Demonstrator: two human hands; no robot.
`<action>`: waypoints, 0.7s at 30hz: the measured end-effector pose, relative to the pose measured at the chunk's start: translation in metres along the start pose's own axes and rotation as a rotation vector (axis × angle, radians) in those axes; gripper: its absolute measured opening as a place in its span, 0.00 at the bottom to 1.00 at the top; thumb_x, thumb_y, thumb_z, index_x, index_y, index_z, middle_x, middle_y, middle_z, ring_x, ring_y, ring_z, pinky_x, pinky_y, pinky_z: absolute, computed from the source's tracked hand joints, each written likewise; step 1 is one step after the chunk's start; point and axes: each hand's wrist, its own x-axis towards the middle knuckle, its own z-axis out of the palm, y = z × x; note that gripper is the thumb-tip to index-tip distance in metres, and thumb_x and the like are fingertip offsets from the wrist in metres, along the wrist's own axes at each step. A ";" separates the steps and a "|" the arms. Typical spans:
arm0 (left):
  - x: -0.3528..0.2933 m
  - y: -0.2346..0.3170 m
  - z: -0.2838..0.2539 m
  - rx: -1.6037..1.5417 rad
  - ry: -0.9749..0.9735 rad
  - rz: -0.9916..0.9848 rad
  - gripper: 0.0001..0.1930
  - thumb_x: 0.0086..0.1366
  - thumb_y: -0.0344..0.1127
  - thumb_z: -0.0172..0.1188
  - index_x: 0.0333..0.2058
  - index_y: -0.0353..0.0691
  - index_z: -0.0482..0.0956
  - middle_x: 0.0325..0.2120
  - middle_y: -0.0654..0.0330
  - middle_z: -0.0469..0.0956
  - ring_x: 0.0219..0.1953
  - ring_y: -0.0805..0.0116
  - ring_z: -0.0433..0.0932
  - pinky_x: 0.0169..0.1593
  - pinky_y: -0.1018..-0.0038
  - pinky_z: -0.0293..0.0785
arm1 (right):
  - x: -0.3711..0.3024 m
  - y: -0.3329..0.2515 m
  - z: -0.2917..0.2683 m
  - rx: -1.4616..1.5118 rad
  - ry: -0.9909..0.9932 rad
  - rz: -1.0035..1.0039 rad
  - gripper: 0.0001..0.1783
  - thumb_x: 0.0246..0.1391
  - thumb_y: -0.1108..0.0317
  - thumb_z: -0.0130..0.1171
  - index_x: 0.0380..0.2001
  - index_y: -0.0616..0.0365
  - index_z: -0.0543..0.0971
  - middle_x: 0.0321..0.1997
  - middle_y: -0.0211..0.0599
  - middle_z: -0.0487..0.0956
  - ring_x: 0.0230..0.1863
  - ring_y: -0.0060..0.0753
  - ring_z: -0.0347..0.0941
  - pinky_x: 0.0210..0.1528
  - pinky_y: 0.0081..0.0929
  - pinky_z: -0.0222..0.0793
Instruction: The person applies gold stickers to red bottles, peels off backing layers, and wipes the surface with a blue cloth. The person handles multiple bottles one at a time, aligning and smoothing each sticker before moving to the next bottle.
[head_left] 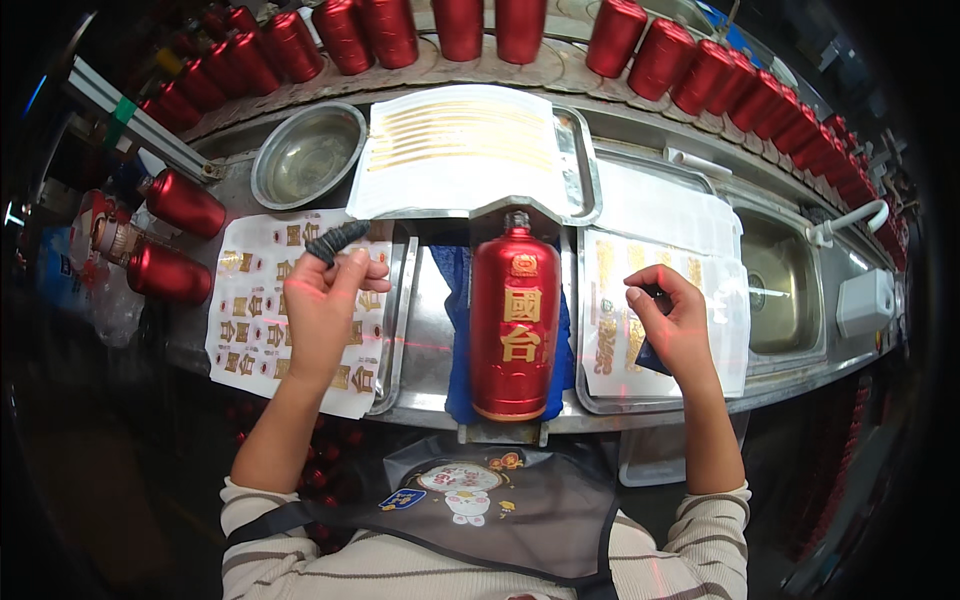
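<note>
A red metallic bottle (515,365) with gold characters lies between my hands, its neck away from me, on a blue cloth (458,385). My left hand (325,305) is closed in a pinch above a white sheet of gold decals (235,335). A dark wrinkled covering (338,238) seems to wrap its index finger; anything small in the pinch cannot be made out. My right hand (682,325) is curled around a dark blue flat thing (652,357), partly hidden by the palm, above another sheet with gold decals (605,340). Neither hand touches the bottle.
Behind the bottle, a sheet with gold strips (455,170) covers a metal tray (585,180). A steel bowl (300,165) stands far left, near loose red bottles (185,203). At right are a sink (785,310) and a white tap (850,222). Red bottles (460,30) line a conveyor beyond.
</note>
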 end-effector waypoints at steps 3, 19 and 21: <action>0.038 0.000 -0.010 0.090 0.011 0.159 0.09 0.69 0.28 0.58 0.46 0.31 0.77 0.29 0.58 0.82 0.27 0.78 0.77 0.35 0.80 0.74 | 0.009 0.007 0.000 -0.044 0.010 -0.052 0.08 0.53 0.72 0.61 0.36 0.62 0.81 0.25 0.26 0.76 0.20 0.12 0.55 0.25 0.16 0.55; 0.018 -0.011 -0.017 0.072 0.020 0.083 0.10 0.70 0.34 0.57 0.43 0.32 0.78 0.35 0.60 0.80 0.35 0.77 0.78 0.48 0.76 0.74 | -0.065 0.048 -0.095 -0.796 0.054 0.390 0.29 0.48 0.57 0.67 0.57 0.28 0.79 0.42 0.52 0.69 0.46 0.53 0.74 0.50 0.38 0.71; 0.019 -0.012 -0.018 0.062 0.004 0.073 0.10 0.70 0.34 0.57 0.44 0.33 0.78 0.35 0.60 0.81 0.35 0.76 0.78 0.49 0.76 0.74 | -0.065 0.053 -0.094 -0.863 0.063 0.387 0.29 0.48 0.57 0.67 0.57 0.26 0.79 0.45 0.53 0.69 0.46 0.54 0.75 0.51 0.38 0.71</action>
